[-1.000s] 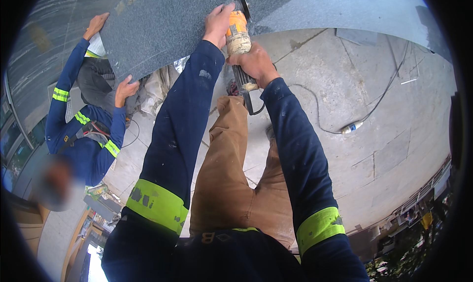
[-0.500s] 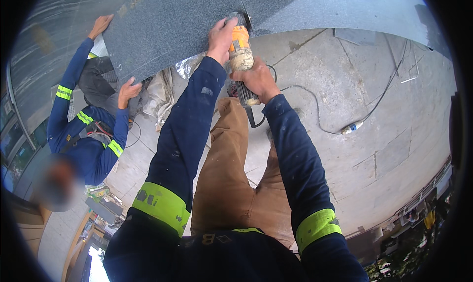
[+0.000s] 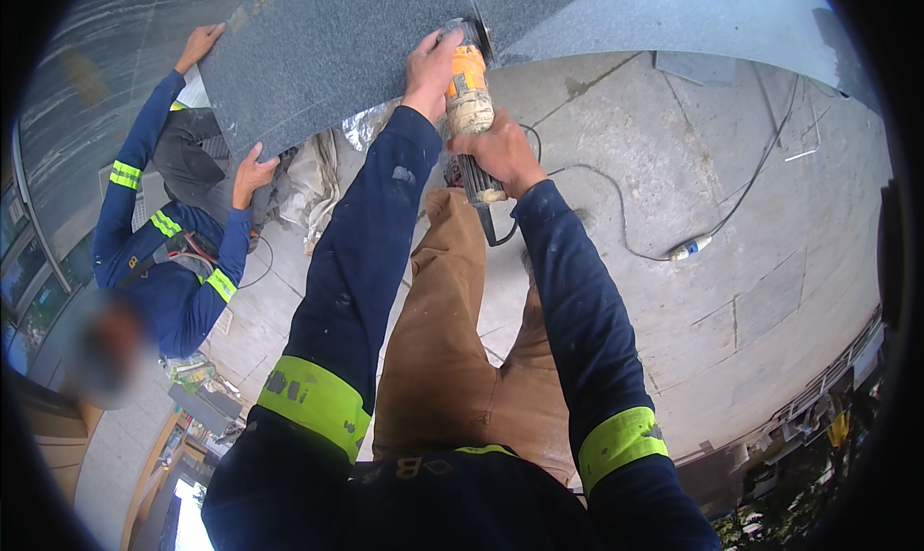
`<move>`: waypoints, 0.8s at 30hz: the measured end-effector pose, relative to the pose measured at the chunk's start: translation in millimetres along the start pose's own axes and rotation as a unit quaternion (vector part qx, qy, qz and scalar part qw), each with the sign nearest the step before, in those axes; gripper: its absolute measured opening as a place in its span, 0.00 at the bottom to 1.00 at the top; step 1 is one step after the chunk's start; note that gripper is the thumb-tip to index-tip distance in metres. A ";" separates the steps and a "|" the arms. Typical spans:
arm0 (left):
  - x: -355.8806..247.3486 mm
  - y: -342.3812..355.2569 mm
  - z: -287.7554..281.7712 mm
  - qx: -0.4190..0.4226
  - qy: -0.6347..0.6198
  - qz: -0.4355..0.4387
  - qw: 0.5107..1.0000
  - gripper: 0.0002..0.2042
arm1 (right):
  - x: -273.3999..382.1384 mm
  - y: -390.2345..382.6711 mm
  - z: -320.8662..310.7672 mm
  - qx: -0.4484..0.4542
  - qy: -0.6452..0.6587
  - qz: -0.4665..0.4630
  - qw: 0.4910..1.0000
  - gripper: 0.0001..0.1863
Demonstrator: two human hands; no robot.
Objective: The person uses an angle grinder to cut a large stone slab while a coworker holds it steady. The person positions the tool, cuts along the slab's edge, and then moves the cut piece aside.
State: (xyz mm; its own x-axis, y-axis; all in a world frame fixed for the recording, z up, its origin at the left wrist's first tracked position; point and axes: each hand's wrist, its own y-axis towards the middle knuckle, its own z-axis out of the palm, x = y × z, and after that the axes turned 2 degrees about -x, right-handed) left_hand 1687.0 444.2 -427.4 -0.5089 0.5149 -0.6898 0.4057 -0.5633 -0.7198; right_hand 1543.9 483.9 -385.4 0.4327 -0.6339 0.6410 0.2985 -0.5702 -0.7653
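Both my hands are wrapped round an orange and cream angle grinder [image 3: 471, 103]. My left hand [image 3: 432, 70] grips it near its head, while my right hand [image 3: 502, 153] holds the dusty rear body. At the tool's far end, a thin dark disc [image 3: 485, 39] stands on edge at the dark grey stone slab [image 3: 346, 46]. A fine line in the slab runs away from the disc; how deep it goes I cannot tell. On the left a co-worker [image 3: 178, 253] in dark blue sleeves has both hands on the slab's edge.
The grinder's black cable [image 3: 621, 205] trails over the concrete floor [image 3: 693, 330] to a blue and white plug connector [image 3: 687, 249] on the right. A crumpled pale sheet [image 3: 320, 190] lies beneath the slab's near edge. Assorted clutter [image 3: 799, 445] lines the lower right.
The grinder and my hands have moved very slightly away from me, still at the slab. The co-worker's hands stay on its edge.
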 end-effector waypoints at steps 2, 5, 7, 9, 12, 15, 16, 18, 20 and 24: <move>1.6 5.6 -3.0 -0.002 -0.003 0.007 1.000 0.26 | 3.2 5.4 0.8 0.008 0.005 0.001 1.000 0.31; 3.1 29.6 -9.6 0.014 -0.009 0.018 1.000 0.23 | 6.5 17.8 2.4 0.023 0.021 0.008 0.999 0.35; 2.5 40.0 -11.7 0.021 -0.009 0.020 1.000 0.21 | 9.6 24.7 5.3 0.023 0.025 0.011 0.999 0.35; 0.3 47.4 -11.8 0.022 -0.006 0.022 1.000 0.19 | 14.3 29.6 5.4 0.025 0.036 0.011 0.999 0.35; -5.2 51.6 -8.1 0.020 0.003 0.020 1.000 0.19 | 14.3 40.9 6.0 0.022 0.030 0.019 0.999 0.35; -4.9 49.3 -9.9 0.014 0.000 0.020 1.000 0.18 | 15.8 39.8 6.8 0.023 0.025 0.029 0.999 0.35; -4.2 47.8 -9.2 0.014 -0.004 0.020 1.000 0.18 | 16.0 38.1 5.3 0.022 0.025 0.032 0.999 0.35; -2.9 43.5 -9.3 0.030 -0.011 0.011 0.999 0.20 | 11.3 34.2 4.0 0.026 0.035 0.030 0.999 0.35; -0.8 33.7 -11.2 0.022 -0.010 0.006 1.000 0.22 | 14.8 22.4 4.3 0.029 0.035 0.037 0.998 0.36; 6.4 22.3 -13.1 -0.007 -0.002 0.008 1.000 0.29 | 11.9 4.2 4.6 0.018 0.013 0.049 0.999 0.35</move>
State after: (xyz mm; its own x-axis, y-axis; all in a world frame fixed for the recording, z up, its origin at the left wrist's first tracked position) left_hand 1702.7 443.4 -448.9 -0.5047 0.5036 -0.7012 0.4249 -0.5620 -0.7096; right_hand 1554.2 476.4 -381.3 0.4384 -0.6995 0.5643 0.2863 -0.4864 -0.8255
